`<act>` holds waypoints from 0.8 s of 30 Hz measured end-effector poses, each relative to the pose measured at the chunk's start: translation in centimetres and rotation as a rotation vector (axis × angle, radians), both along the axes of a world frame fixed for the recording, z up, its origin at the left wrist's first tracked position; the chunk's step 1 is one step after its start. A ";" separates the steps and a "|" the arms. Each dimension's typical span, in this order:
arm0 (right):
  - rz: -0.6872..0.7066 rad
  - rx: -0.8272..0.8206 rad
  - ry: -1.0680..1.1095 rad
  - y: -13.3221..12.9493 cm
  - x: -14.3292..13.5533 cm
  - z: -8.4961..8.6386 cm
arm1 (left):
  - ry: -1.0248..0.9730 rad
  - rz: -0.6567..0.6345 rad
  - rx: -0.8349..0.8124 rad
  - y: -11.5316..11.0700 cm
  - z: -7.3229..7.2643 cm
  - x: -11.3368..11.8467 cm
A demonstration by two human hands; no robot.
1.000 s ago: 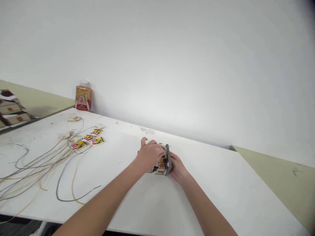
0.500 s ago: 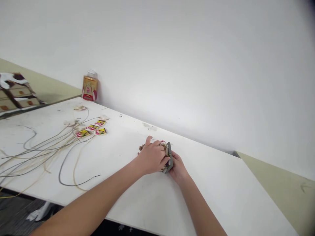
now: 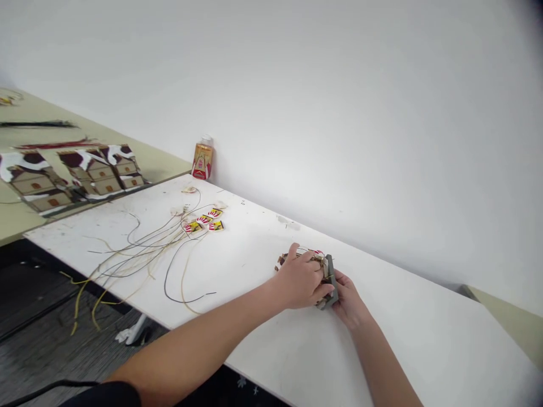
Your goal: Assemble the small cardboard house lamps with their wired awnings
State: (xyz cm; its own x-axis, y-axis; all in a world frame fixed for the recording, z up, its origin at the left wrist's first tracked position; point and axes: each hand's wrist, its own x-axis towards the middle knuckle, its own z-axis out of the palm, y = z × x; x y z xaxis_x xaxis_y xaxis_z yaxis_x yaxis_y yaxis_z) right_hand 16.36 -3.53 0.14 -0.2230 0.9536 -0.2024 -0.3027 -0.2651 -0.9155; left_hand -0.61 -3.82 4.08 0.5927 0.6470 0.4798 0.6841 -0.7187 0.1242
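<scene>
A small model house (image 3: 331,282) with a grey base lies on its side on the white table, its base turned to the right. My left hand (image 3: 302,280) is wrapped over the house's body and covers most of it, with the index finger raised. Fingers of my right hand (image 3: 348,299) press against the underside of the grey base from the right. Thin wires show above my left fingers. Further left lie several small red, white and yellow pieces (image 3: 215,225) with long grey and yellow wires.
A bottle with an orange and red label (image 3: 203,159) stands by the wall. On the side table at the left are several model houses (image 3: 102,172), a red wire bundle (image 3: 55,144) and a dark wire bundle (image 3: 38,124). Yellow wire ends hang over the front edge.
The view has swung left, so the things appear further right and more model houses and the wire bundles show. My hands keep nearly the same hold on the house.
</scene>
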 end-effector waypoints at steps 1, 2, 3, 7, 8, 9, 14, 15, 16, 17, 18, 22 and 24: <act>-0.001 -0.021 -0.005 0.0 0.2 0.1 | -0.011 -0.003 0.015 0.0 -0.2 0.1; -0.001 -0.042 -0.008 0.1 0.4 0.2 | -0.024 -0.006 0.032 0.1 -0.4 0.2; 0.006 -0.050 -0.015 0.2 0.5 0.3 | -0.037 -0.011 0.052 0.2 -0.6 0.3; 0.074 -0.032 -0.066 0.6 1.1 0.7 | -0.102 -0.021 0.114 0.5 -1.3 0.6; 0.088 -0.030 -0.076 0.7 1.2 0.8 | -0.128 -0.020 0.122 0.5 -1.3 0.6; 0.099 -0.031 -0.086 0.8 1.4 0.8 | -0.162 -0.015 0.129 0.5 -1.4 0.6; 0.077 -0.028 -0.141 0.9 1.9 1.0 | -0.408 0.023 0.141 0.8 -1.2 0.6; 0.048 -0.016 -0.144 1.0 1.9 1.0 | -0.454 0.033 0.145 0.9 -1.2 0.6; 0.009 0.000 -0.143 1.0 1.9 1.1 | -0.487 0.038 0.152 1.1 -1.2 0.5; -0.037 0.014 -0.142 1.1 1.8 1.1 | -0.506 0.035 0.166 1.2 -1.2 0.5; -0.090 0.022 -0.139 1.1 1.8 1.2 | -0.515 0.024 0.189 1.4 -1.2 0.4; -0.343 0.026 -0.093 1.6 1.6 1.0 | -0.509 -0.060 0.313 1.7 -1.3 0.1; -0.472 0.047 -0.048 1.9 1.6 0.9 | -0.522 -0.082 0.353 1.8 -1.3 0.0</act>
